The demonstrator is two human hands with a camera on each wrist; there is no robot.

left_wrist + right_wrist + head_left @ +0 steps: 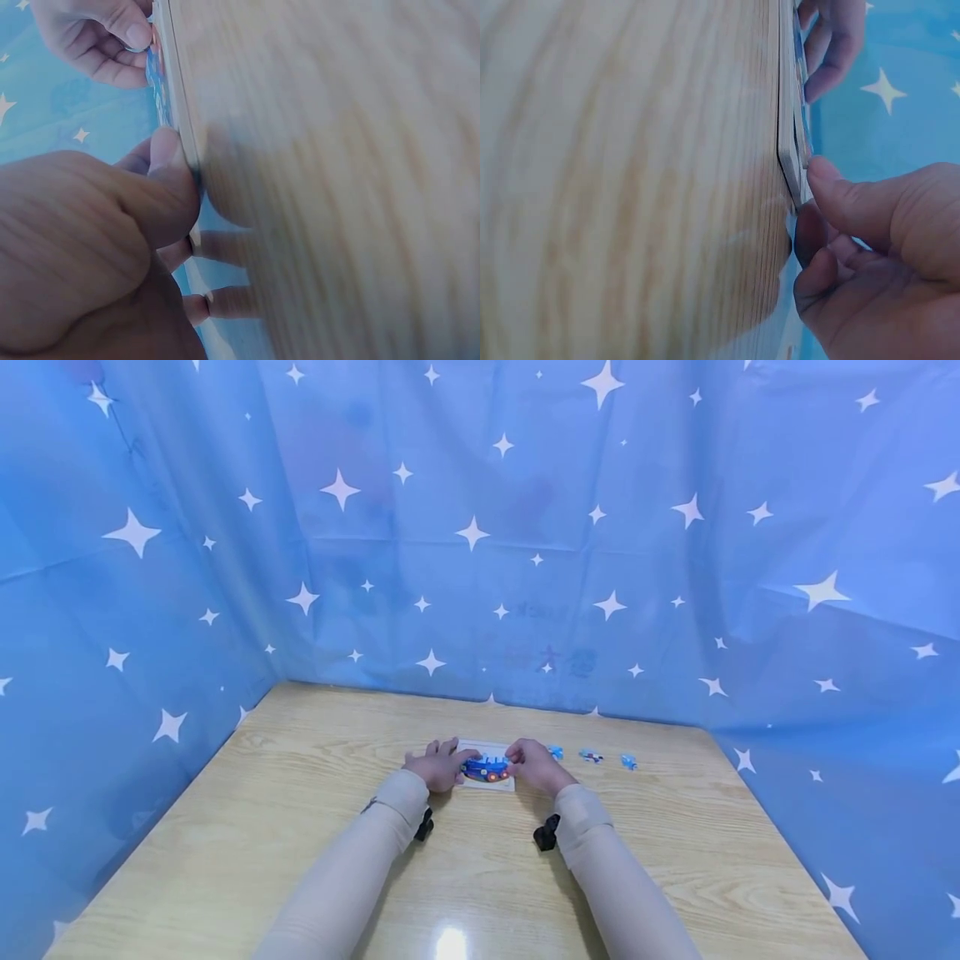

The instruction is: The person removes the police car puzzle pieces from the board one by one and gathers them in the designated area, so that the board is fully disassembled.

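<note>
A jigsaw puzzle board point(491, 786) with a pale border lies on the table, its picture a blue locomotive point(483, 770) with red wheels. My left hand point(441, 766) rests at its left side, fingers spread past the edge and thumb over the picture. In the left wrist view, that thumb point(174, 176) presses along the board's edge. At the right side, my right hand point(534, 763) pinches a puzzle piece point(804, 139) between thumb and curled fingers, close over the board's corner. Most of this piece is hidden by the hand in the head view.
Three loose blue puzzle pieces lie in a row right of the board: one beside the right hand point(556, 752), a middle piece point(591, 756) and a far piece point(628, 762). The wooden table point(315, 827) meets a blue star-patterned curtain point(480, 610) at the back and sides.
</note>
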